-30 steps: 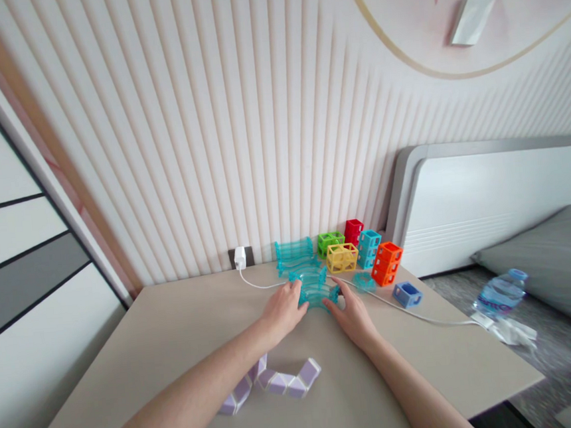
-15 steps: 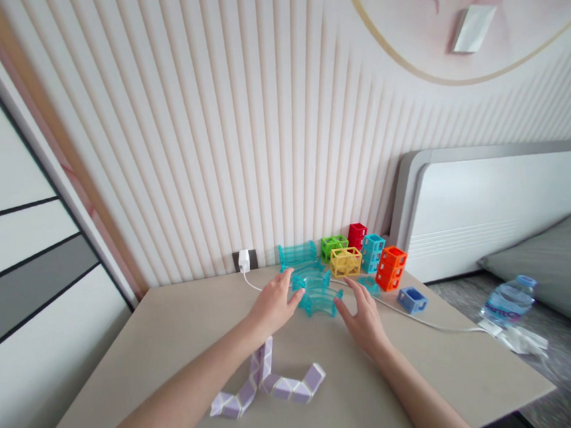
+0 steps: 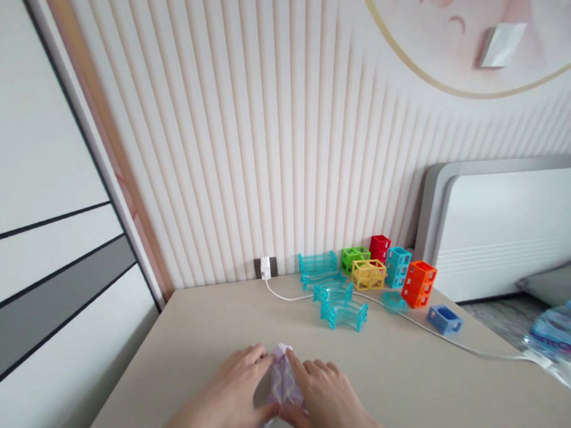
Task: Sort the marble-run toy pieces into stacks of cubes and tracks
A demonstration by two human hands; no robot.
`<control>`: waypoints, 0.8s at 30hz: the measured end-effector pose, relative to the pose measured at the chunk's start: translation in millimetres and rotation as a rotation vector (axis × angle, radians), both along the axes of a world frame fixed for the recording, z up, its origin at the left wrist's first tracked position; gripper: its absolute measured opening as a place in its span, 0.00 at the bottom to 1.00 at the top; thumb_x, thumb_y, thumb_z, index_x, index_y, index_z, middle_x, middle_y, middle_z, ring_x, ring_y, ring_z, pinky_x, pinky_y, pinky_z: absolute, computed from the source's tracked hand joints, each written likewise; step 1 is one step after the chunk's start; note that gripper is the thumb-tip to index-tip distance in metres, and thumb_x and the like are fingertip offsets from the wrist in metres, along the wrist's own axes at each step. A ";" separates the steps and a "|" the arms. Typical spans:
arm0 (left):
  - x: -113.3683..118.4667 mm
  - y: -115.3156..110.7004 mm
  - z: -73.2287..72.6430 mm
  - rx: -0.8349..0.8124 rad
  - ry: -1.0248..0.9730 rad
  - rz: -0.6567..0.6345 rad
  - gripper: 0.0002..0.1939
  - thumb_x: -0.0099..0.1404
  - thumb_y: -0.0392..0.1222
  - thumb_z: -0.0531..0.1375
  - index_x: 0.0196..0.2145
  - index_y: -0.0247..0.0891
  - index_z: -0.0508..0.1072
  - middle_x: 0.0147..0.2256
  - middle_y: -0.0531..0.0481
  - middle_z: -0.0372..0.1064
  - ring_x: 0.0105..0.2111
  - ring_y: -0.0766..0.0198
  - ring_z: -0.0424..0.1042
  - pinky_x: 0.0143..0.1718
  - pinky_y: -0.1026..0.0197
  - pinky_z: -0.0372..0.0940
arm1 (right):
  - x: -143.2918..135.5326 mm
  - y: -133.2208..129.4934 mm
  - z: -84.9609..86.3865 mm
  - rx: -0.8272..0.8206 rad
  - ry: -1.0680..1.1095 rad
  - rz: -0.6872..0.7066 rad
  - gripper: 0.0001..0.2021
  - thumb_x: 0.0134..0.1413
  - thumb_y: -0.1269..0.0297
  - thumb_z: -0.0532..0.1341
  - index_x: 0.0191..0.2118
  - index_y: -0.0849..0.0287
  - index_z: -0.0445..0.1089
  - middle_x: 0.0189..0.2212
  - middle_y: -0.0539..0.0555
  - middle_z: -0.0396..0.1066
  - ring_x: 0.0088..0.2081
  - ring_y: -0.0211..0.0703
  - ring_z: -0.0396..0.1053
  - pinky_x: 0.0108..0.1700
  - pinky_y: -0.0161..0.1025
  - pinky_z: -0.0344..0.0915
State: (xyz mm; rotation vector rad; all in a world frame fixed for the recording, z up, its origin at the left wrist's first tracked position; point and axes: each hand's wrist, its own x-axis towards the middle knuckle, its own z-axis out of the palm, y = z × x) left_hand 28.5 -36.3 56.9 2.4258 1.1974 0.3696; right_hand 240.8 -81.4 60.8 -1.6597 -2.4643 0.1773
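A purple and white segmented toy (image 3: 284, 382) sits near the front of the beige table, partly covered by fingers and slightly blurred. My left hand (image 3: 238, 391) grips it from the left with thumb and fingertips. From the right, my right hand (image 3: 321, 397) holds the same toy, its index finger at the top end and its thumb low, close to the left thumb. The segments look bunched together between both hands.
Translucent teal curved pieces (image 3: 344, 314) lie beyond the hands. Green, yellow (image 3: 369, 274), red, teal, orange (image 3: 419, 283) and blue (image 3: 445, 319) block frames stand at the back right. A white cable (image 3: 477, 353) crosses the table. A bottle (image 3: 559, 328) lies off its right edge.
Both hands have moved from the teal pieces toward the table front and taken hold of the purple toy, which was spread out and is now bunched. The view has shifted.
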 end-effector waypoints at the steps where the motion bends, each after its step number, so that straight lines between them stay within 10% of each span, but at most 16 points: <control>1: -5.2 -1.3 -0.3 -0.058 -0.006 -0.001 0.32 0.57 0.51 0.68 0.59 0.48 0.72 0.53 0.43 0.74 0.51 0.45 0.73 0.53 0.52 0.65 | -5.7 3.8 -3.0 -0.035 -0.038 -0.003 0.31 0.55 0.59 0.68 0.63 0.60 0.66 0.43 0.64 0.80 0.42 0.62 0.80 0.43 0.47 0.72; 5: -28.8 3.0 -0.8 -0.250 0.032 0.061 0.50 0.51 0.46 0.70 0.69 0.48 0.58 0.50 0.43 0.76 0.47 0.45 0.75 0.47 0.54 0.66 | -17.5 18.1 -10.0 -0.059 -0.097 0.003 0.37 0.48 0.78 0.64 0.66 0.57 0.62 0.40 0.58 0.82 0.39 0.57 0.81 0.36 0.38 0.70; 10: -45.3 30.7 -4.7 -0.216 -0.188 0.288 0.41 0.57 0.46 0.66 0.67 0.39 0.63 0.35 0.47 0.76 0.36 0.52 0.74 0.38 0.58 0.63 | -22.9 42.5 -1.2 0.164 -0.028 -0.014 0.38 0.48 0.84 0.58 0.66 0.55 0.62 0.38 0.55 0.81 0.34 0.51 0.81 0.31 0.36 0.66; 16: -25.5 53.2 4.2 -0.172 -0.928 0.303 0.22 0.64 0.57 0.64 0.46 0.36 0.74 0.34 0.48 0.75 0.34 0.59 0.73 0.37 0.61 0.66 | -31.2 72.2 1.9 0.485 0.274 -0.034 0.25 0.62 0.75 0.55 0.63 0.52 0.65 0.47 0.57 0.78 0.35 0.45 0.80 0.30 0.33 0.67; 24: 1.1 32.2 -24.2 -0.127 -1.145 0.365 0.25 0.69 0.59 0.59 0.53 0.37 0.72 0.48 0.39 0.77 0.43 0.53 0.78 0.46 0.53 0.73 | -30.4 63.5 -37.9 0.525 0.645 0.053 0.29 0.68 0.61 0.58 0.71 0.47 0.53 0.49 0.59 0.74 0.44 0.50 0.76 0.41 0.45 0.75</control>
